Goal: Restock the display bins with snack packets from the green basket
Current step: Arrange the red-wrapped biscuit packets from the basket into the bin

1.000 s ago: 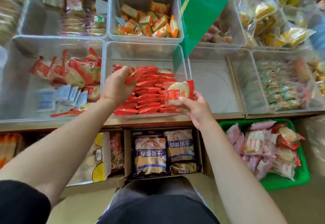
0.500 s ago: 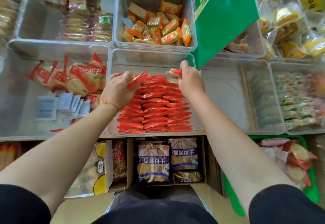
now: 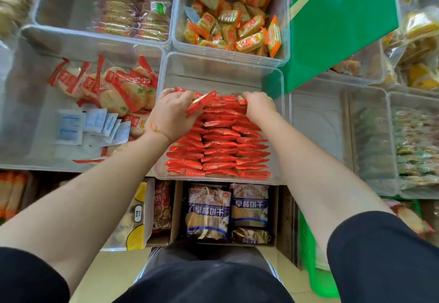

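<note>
Both hands have reached deeper into the middle bin since a moment ago, up to the far end of the red packets.

Near the body, the green basket [image 3: 316, 276] sits low on the right, well apart from both hands. Farther out, the red packets [image 3: 218, 145] stand in rows, long sides going left to right, in the clear bin [image 3: 223, 65]. The left hand [image 3: 171, 114] grips one tilted packet [image 3: 202, 101]. The right hand [image 3: 257, 107] curls its fingers on the back row. Bare bin floor shows beyond.

Single head-worn view, looking steeply down, close over clear bin [image 3: 223, 65], wide-angle
</note>
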`<action>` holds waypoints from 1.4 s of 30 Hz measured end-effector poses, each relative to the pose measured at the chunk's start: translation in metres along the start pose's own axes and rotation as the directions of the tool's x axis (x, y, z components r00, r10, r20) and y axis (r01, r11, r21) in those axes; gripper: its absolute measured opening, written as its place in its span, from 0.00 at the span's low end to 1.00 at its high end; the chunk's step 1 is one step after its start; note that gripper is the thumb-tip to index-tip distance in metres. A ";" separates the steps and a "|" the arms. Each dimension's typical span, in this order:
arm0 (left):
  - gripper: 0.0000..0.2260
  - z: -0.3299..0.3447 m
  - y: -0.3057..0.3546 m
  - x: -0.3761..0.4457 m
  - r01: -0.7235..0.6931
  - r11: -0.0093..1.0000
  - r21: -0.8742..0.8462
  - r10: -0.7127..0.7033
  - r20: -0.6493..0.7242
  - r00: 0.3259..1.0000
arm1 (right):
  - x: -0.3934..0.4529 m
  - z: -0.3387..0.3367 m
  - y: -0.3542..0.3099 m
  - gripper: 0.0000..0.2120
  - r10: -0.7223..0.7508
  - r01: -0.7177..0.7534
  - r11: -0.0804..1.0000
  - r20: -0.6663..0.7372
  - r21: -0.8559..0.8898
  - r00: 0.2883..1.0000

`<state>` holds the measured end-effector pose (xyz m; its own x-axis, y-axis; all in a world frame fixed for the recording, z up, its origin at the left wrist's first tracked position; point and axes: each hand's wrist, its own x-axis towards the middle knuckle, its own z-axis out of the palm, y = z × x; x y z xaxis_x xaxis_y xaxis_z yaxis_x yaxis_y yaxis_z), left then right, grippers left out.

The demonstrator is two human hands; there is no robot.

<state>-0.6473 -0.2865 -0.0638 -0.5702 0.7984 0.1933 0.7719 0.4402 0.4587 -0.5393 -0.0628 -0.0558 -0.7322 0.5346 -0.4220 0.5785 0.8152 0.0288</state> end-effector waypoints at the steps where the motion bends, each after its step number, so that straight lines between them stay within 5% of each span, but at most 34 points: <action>1: 0.12 0.000 0.000 0.000 0.003 1.000 -0.005 -0.003 0.001 1.000 | 0.001 -0.004 -0.001 0.21 0.004 -0.005 1.000 0.032 0.002 0.999; 7: 0.10 0.001 0.002 0.000 0.002 1.000 -0.020 -0.003 -0.016 1.000 | -0.001 -0.038 -0.004 0.19 -0.021 0.043 0.997 0.336 -0.058 0.942; 14: 0.11 -0.001 0.002 -0.001 0.014 1.000 -0.013 -0.013 0.006 1.000 | -0.008 -0.019 -0.007 0.24 0.015 -0.059 0.992 0.360 0.111 0.933; 18: 0.10 -0.002 0.004 -0.002 -0.004 1.000 -0.021 0.004 0.005 1.000 | -0.013 -0.031 -0.012 0.29 0.007 -0.029 0.990 0.154 0.137 0.988; 22: 0.07 -0.005 0.005 -0.001 -0.041 0.999 -0.026 0.040 -0.026 0.999 | -0.040 -0.054 -0.035 0.20 -0.250 0.313 0.852 -0.200 0.419 0.947; 25: 0.09 -0.005 0.006 -0.001 -0.033 0.999 -0.023 0.032 -0.033 0.999 | -0.059 -0.050 -0.060 0.15 -0.402 0.417 0.754 -0.145 0.507 0.904; 30: 0.19 -0.007 0.010 -0.002 0.046 0.996 0.081 -0.047 0.013 0.999 | -0.063 -0.048 -0.058 0.08 -0.196 0.258 0.724 -0.168 0.639 0.966; 35: 0.29 -0.012 0.016 -0.001 0.080 0.982 0.170 -0.101 0.119 0.988 | -0.062 -0.048 -0.020 0.10 0.113 -0.015 0.476 -0.044 0.879 0.993; 38: 0.27 -0.012 0.015 -0.001 0.083 0.976 0.202 -0.113 0.138 0.984 | -0.063 -0.049 -0.006 0.08 0.227 -0.030 0.443 -0.080 0.896 0.971; 42: 0.25 -0.012 0.016 -0.002 0.064 0.971 0.229 -0.100 0.149 0.984 | -0.057 -0.054 0.011 0.09 0.255 0.010 0.820 -0.380 0.572 0.889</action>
<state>-0.6372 -0.2854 -0.0464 -0.5963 0.8026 0.0147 0.7775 0.5729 0.2592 -0.5105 -0.0725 0.0176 -0.6404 0.7677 -0.0236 0.6730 0.5460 -0.4990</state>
